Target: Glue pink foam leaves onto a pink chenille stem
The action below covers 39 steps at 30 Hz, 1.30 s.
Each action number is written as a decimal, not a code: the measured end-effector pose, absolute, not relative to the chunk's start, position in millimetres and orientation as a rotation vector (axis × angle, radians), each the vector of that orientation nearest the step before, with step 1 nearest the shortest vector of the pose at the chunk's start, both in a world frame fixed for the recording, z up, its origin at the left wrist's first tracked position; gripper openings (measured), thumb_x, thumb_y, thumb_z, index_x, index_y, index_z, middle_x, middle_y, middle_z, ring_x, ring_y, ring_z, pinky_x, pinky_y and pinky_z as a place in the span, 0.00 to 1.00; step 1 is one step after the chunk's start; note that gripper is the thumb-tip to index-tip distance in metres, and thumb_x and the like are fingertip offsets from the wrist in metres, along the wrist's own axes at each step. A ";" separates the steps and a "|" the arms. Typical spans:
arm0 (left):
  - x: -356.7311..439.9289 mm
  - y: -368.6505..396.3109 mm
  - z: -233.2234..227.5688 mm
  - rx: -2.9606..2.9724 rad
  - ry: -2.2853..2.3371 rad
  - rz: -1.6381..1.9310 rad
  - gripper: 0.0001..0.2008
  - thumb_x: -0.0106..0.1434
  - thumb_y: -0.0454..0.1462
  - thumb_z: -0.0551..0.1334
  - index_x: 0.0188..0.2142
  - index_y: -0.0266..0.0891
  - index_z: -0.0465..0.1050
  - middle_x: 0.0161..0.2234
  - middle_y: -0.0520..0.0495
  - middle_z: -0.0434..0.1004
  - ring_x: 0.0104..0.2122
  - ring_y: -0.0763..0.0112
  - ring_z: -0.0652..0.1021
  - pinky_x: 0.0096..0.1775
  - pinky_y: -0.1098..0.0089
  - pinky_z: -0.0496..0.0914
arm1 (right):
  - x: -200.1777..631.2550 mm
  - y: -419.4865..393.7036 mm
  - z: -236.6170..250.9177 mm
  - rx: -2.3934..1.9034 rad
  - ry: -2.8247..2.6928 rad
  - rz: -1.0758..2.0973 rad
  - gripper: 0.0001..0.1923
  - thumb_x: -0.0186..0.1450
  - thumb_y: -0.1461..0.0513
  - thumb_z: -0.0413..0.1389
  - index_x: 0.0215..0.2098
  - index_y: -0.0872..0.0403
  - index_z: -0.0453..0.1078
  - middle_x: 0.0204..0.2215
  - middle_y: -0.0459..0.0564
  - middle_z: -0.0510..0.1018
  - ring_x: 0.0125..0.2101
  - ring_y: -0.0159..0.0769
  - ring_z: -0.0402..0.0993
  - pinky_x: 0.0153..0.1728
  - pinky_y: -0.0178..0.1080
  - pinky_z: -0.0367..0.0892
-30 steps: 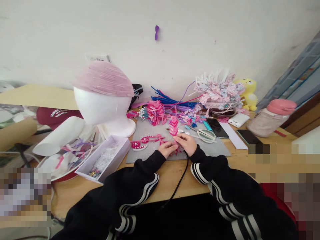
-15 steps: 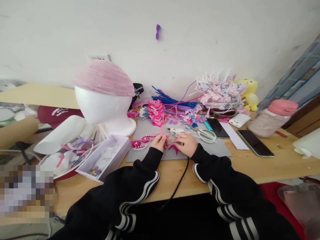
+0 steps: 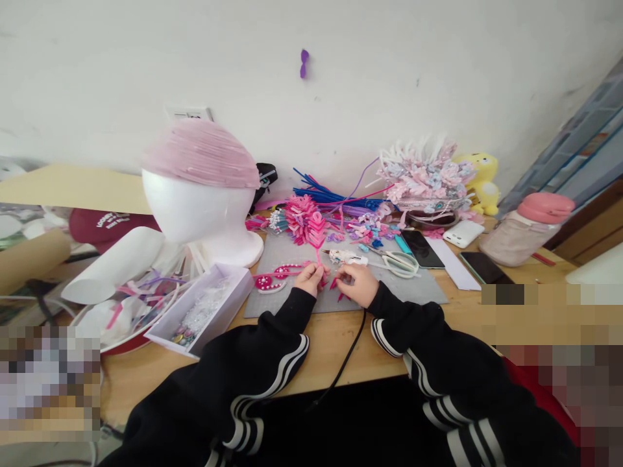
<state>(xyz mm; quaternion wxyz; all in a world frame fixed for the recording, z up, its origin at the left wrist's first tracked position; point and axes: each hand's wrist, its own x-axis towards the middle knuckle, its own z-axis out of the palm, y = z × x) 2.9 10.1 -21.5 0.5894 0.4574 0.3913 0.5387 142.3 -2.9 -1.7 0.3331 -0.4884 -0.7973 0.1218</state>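
We saw both hands low over the grey mat [image 3: 292,298] on the bench [image 3: 487,318]. The left hand [image 3: 309,279] pinched the stem of a pink chenille piece [image 3: 318,261], and the right hand [image 3: 359,283] had its grip closed on the piece's small pink fronds [image 3: 335,284], just beside the white scissors [image 3: 398,262] and a foam head [image 3: 199,207].

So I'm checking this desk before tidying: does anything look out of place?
Yes: a small purple bow sits alone high on the bare wall, far above the desk's craft clutter. Nothing looks spilled or broken.
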 end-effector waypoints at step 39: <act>-0.6 12.8 -27.4 1.003 0.834 1.265 0.14 0.43 0.44 0.64 0.21 0.34 0.68 0.18 0.51 0.69 0.16 0.81 0.67 0.18 0.78 0.58 | 175.9 18.8 -4.5 -2.036 -2.060 0.370 0.27 0.52 0.42 0.44 0.11 0.54 0.59 0.13 0.47 0.64 0.19 0.33 0.62 0.19 0.34 0.51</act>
